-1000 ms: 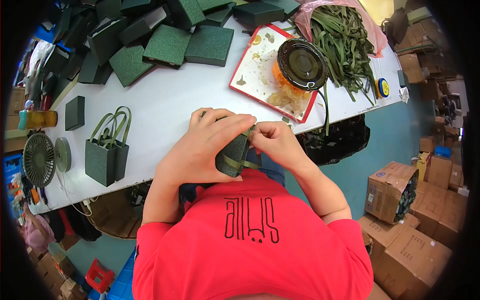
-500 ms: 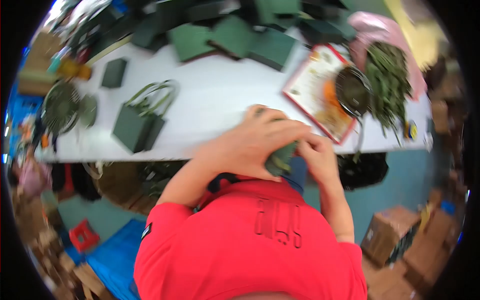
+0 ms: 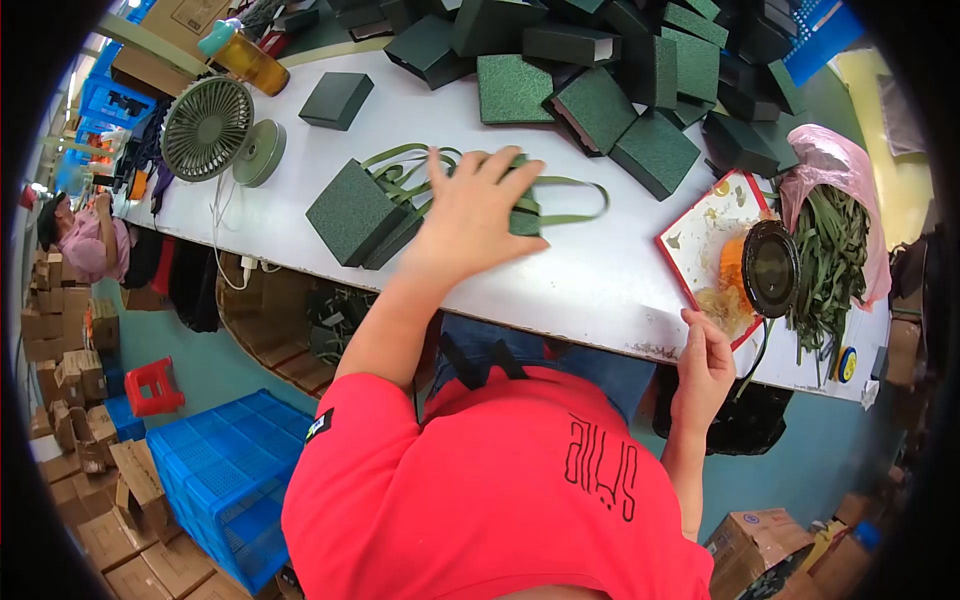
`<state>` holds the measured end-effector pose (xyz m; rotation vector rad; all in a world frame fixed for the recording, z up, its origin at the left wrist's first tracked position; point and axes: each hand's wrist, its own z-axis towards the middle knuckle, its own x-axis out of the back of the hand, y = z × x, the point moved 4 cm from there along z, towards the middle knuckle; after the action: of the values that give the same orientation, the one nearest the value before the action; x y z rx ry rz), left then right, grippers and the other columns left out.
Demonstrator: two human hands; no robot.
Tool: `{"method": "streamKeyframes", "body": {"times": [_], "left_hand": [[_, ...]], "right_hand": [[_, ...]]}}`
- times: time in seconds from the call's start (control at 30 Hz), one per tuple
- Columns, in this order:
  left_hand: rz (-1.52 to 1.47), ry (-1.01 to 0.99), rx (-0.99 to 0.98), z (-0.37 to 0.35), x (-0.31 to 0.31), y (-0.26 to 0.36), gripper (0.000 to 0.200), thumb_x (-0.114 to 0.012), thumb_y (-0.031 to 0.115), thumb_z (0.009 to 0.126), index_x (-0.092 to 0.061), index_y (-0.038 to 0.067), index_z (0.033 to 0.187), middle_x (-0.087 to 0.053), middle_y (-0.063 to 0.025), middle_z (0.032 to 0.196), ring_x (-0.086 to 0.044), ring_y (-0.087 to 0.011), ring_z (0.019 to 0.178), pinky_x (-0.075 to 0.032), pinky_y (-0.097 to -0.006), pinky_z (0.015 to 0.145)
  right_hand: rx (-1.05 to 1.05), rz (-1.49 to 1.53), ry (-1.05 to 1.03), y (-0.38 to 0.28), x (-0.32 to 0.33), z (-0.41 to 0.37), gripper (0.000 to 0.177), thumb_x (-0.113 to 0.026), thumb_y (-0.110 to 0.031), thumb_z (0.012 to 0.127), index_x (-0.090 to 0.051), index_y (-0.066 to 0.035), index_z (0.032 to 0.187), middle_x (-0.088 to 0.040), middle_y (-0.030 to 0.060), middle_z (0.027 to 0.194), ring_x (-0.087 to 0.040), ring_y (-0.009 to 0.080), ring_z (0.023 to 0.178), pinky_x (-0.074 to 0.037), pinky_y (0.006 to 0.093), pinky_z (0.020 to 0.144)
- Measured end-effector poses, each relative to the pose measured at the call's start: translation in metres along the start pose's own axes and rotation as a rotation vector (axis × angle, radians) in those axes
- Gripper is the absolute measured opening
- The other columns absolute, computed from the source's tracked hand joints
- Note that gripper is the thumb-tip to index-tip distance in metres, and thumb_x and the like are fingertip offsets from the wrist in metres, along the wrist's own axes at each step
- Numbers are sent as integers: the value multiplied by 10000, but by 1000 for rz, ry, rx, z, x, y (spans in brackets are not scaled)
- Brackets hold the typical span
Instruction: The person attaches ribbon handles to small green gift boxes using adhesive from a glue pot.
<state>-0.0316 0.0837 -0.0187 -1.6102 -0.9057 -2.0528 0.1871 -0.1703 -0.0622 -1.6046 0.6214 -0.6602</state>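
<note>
My left hand (image 3: 475, 215) reaches over the table with its fingers spread round a small dark green box (image 3: 525, 212), gripping it from above. A green ribbon loop (image 3: 590, 200) sticks out to the right of that box. Just left of the hand stand green boxes (image 3: 355, 215) with ribbon handles (image 3: 400, 165). My right hand (image 3: 703, 365) is closed in a pinch by the table's front edge, beside the red-rimmed board (image 3: 690, 270); what its fingers hold, if anything, is hidden.
Many dark green boxes (image 3: 515, 90) are heaped at the back. A round black device (image 3: 771, 268) stands over the board, near green ribbons (image 3: 830, 250) in a pink bag (image 3: 835, 155). A fan (image 3: 210, 130) and a bottle (image 3: 245, 60) stand left. Below is a blue crate (image 3: 230, 470).
My left hand has carried the green box from in front of my body onto the table, beside the standing boxes. My right hand has come away from it, right and down. The view has shifted.
</note>
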Motion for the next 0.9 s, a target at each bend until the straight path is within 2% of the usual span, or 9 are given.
{"method": "streamKeyframes", "body": {"times": [0.27,0.37,0.5,0.57,0.63,0.7,0.77,0.83,0.9], "left_hand": [[88,-63,431,-45,24,-65,877,-824,498,658,-528,174,1417,-473,-77,1486,-431,-386,1352,-176,-750,1106],[146,-75,505,-86,39,-98,870,-825,501,656,-537,157,1401,-483,-110,1475,-462,-372,1329,-252,-727,1078],[224,-204,675,-148,67,-151,821,-832,465,668,-567,121,1364,-514,-124,1447,-507,-378,1289,-434,-535,1048],[368,-370,853,-154,89,-162,766,-831,447,684,-599,107,1330,-580,-170,1364,-545,-380,1255,-474,-457,1026],[296,-181,761,-171,80,-225,780,-831,455,708,-600,-1,1297,-626,-233,1280,-572,-373,1236,-463,-439,1041],[293,-118,640,-146,75,-268,668,-778,404,829,-592,-44,1287,-631,-237,1272,-581,-388,1214,-453,-428,1045],[189,-6,653,-92,74,-278,613,-740,382,880,-589,-37,1302,-610,-232,1305,-564,-382,1237,-436,-417,1056],[182,285,405,-50,57,-314,611,-719,398,901,-584,-18,1327,-565,-235,1370,-511,-380,1299,-384,-423,1097],[315,340,332,-15,49,-338,742,-653,535,909,-510,20,1423,-461,-249,1476,-398,-388,1398,-298,-439,1158]], "right_hand": [[2,22,68,-6,0,0,154,-580,-77,1007,-684,6,1084,-704,42,1066,-477,0,659,-338,152,556],[85,-73,194,0,29,3,170,-578,-98,1014,-684,4,1101,-697,22,1037,-460,-11,668,-319,151,543],[171,-169,373,5,77,0,178,-588,-96,1016,-684,9,1124,-702,21,1049,-443,-10,675,-313,157,558],[126,-169,430,19,108,-1,178,-600,-86,1009,-682,11,1134,-706,39,1077,-506,9,729,-375,162,610],[145,-290,516,12,121,-7,173,-621,-83,998,-684,21,1121,-708,53,1068,-614,79,914,-476,197,797],[203,-276,554,3,124,-12,141,-658,-73,974,-690,13,1080,-690,25,1005,-607,69,901,-477,198,798],[258,-293,586,3,128,-12,116,-700,-84,949,-690,-10,1037,-640,-39,863,-536,13,753,-435,168,680],[260,-237,606,5,132,-11,85,-711,-84,938,-687,-16,982,-594,-74,761,-477,-9,665,-380,163,596],[232,-307,554,9,143,-13,75,-713,-70,925,-691,-15,970,-597,-55,758,-471,10,636,-373,191,573]]}}
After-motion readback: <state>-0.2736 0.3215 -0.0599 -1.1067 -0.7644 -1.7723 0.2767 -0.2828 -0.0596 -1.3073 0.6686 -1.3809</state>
